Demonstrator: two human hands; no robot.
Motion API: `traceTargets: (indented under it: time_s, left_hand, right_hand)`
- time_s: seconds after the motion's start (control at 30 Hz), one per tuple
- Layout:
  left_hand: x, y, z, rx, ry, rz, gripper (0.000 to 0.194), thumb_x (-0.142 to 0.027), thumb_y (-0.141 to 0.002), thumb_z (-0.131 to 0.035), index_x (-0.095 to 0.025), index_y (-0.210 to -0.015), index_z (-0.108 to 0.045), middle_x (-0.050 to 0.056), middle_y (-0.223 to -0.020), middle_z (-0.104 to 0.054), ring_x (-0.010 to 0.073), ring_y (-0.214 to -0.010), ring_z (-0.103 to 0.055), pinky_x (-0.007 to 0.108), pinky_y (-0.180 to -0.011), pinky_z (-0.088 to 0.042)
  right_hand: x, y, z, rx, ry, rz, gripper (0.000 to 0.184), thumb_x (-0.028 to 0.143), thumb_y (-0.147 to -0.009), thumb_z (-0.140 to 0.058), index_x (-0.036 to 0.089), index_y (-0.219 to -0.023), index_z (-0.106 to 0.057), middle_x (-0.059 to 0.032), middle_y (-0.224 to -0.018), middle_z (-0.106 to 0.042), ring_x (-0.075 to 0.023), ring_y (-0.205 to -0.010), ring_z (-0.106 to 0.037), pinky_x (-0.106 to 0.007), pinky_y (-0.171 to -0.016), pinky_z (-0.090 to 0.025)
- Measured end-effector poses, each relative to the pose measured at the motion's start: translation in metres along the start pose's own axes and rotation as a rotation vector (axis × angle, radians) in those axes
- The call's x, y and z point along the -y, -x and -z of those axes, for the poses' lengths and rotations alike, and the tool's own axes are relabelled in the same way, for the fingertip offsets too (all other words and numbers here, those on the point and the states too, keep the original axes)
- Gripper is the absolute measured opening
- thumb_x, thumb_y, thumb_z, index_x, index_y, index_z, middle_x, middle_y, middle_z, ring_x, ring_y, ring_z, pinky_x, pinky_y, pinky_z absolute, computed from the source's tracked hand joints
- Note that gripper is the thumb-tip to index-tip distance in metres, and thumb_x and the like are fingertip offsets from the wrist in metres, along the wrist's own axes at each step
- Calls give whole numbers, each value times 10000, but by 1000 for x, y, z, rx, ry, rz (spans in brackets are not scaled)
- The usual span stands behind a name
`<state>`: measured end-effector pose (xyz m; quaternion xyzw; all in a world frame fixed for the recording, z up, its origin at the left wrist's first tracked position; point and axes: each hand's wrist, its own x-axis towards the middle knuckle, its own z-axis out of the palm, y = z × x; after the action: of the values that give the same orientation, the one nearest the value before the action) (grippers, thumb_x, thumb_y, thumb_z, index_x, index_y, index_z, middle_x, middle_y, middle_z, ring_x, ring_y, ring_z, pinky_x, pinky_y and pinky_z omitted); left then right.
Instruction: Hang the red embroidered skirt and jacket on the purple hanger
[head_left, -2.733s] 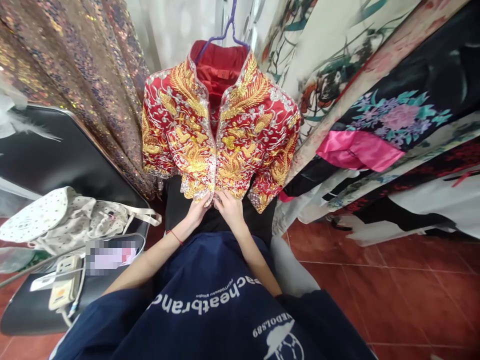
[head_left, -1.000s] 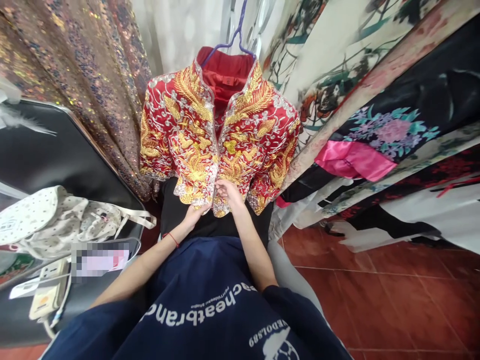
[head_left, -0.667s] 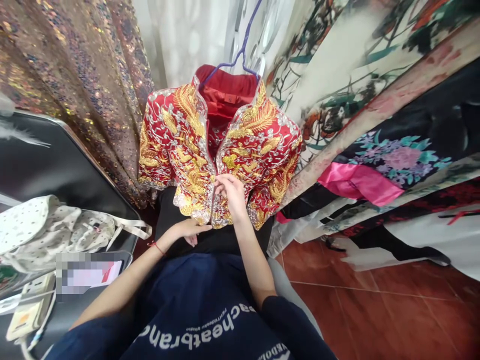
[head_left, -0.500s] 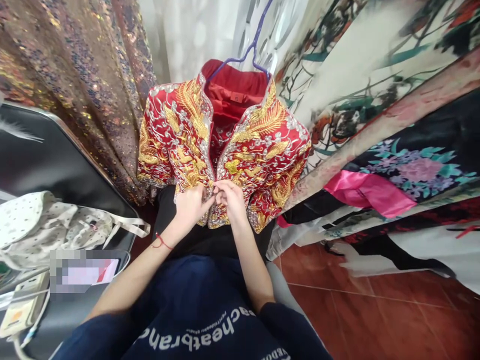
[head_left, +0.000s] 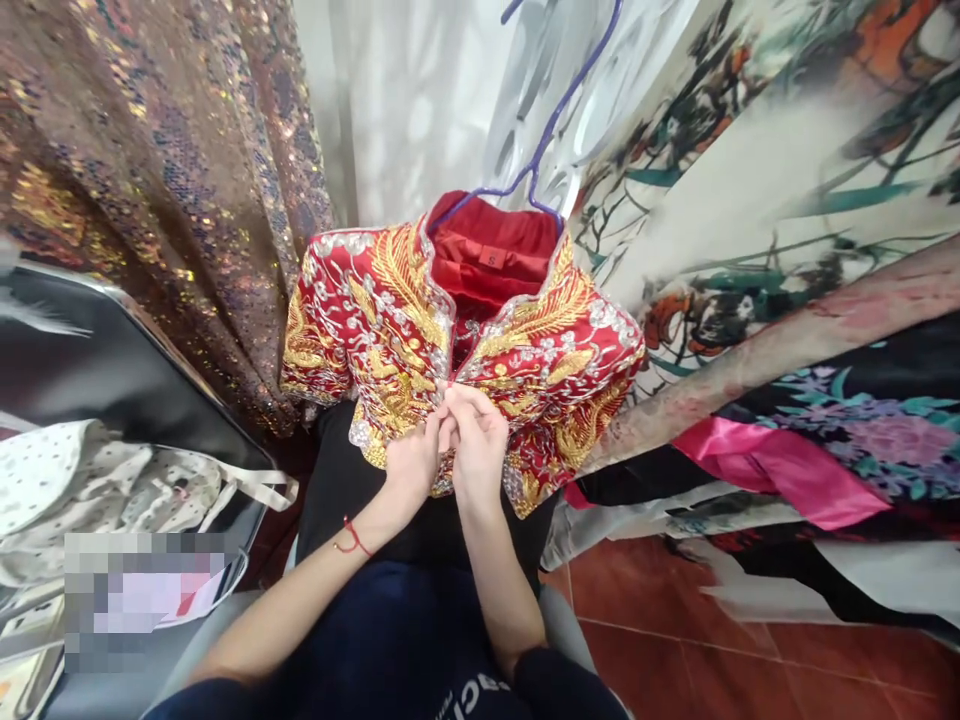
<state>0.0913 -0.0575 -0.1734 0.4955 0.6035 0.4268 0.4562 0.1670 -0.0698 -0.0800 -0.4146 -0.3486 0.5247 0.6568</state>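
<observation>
A red short-sleeved jacket (head_left: pixel 547 340) with gold and silver embroidery lies across my lap, collar away from me. Its stand collar is open, and the front edges meet in a V at my fingertips. My right hand (head_left: pixel 480 445) pinches the zipper at the bottom of that V; the small pull is hidden by the fingers. Just below, my left hand (head_left: pixel 411 468) is closed on the jacket's front, close against the right fingers. A purple hanger (head_left: pixel 537 165) sits inside the collar. A size label (head_left: pixel 491 258) shows on the red lining.
On the left, a black chair (head_left: pixel 150 350) holds a dotted white cloth bag (head_left: pixel 150 470) and a partly blurred phone-like object (head_left: pixel 150 595). A sequined fabric (head_left: pixel 195 150) hangs behind. Patterned garments (head_left: pixel 795 200) and a pink ribbon (head_left: pixel 780 470) hang at the right above red floor tiles.
My right hand has moved up the jacket's front toward the collar, and the V opening is shorter. My left hand stays lower on the front. The whole view has tilted upward.
</observation>
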Motion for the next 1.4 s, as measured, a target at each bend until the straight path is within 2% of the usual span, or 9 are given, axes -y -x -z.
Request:
traceTargets:
  time_s: [0.33,0.57,0.77,0.9,1.0,1.13,1.2,1.33,1.4]
  left_hand:
    - [5,-12,-13,-44,-262,-63,98,-235,-828,-701,-184,-909,-682,77,-639,-579,351,-792,-682,393,-810,-448]
    - [-15,-28,-2,-18,-237,-122,152,-259,-780,-770,-210,-876,-663,61,-644,-594,300,-753,-666,346,-751,-426]
    - [-62,-37,33,-289,-230,-567,327,-324,-932,-609,-199,-1221,-522,115,-1117,-669,220,-879,-675,311,-698,-484]
    - [-101,-49,57,-541,-336,-910,173,-248,-959,-540,-179,-1118,-541,123,-1114,-623,228,-1069,-620,308,-712,-515]
    - [-125,-57,72,-613,-403,-989,155,-238,-950,-529,-186,-1095,-549,127,-1132,-621,239,-1111,-599,339,-748,-524]
    - [-146,-62,88,-716,-475,-1025,225,-297,-930,-571,-200,-1132,-558,143,-1196,-622,282,-1189,-567,460,-964,-494]
    - [-154,-66,97,-737,-518,-1039,321,-343,-917,-607,-198,-1198,-553,162,-1289,-604,312,-1273,-531,515,-1082,-414]
    - [-164,-85,119,-545,-568,-1016,425,-395,-971,-535,-215,-1354,-497,145,-1339,-628,301,-1298,-548,512,-1125,-344]
    - [-165,-98,130,-415,-621,-1003,400,-408,-998,-487,-229,-1355,-512,126,-1312,-657,284,-1245,-586,489,-1098,-352]
  right_hand:
    - [34,-31,-31,-99,64,202,168,381,-877,-664,222,-916,-699,35,-700,-654,-38,-411,-445,-209,-386,-347]
    - [28,-62,-39,-151,48,256,220,408,-851,-676,231,-976,-708,27,-743,-696,-44,-415,-448,-226,-420,-395]
    - [31,-90,-24,-37,149,192,285,453,-790,-722,173,-845,-720,42,-539,-634,-67,-349,-474,-219,-381,-347]
    - [38,-96,-19,-55,310,211,317,475,-829,-682,180,-718,-650,51,-484,-589,-95,-353,-514,-224,-404,-373]
    - [38,-96,-18,-122,517,280,379,487,-876,-632,198,-636,-585,47,-482,-568,-103,-387,-524,-239,-458,-408]
    - [43,-87,-14,-196,745,493,373,442,-915,-622,198,-634,-589,36,-534,-583,-100,-460,-527,-250,-528,-428]
    - [53,-79,-7,-157,818,721,307,359,-938,-626,199,-676,-615,33,-577,-607,-94,-492,-528,-249,-551,-437]
    - [90,-73,30,-252,954,1330,104,243,-925,-659,232,-823,-679,-13,-779,-699,-166,-789,-642,-325,-786,-522]
    - [107,-78,58,-346,1034,1376,75,308,-928,-664,249,-957,-701,-57,-955,-712,-238,-1017,-631,-416,-917,-507]
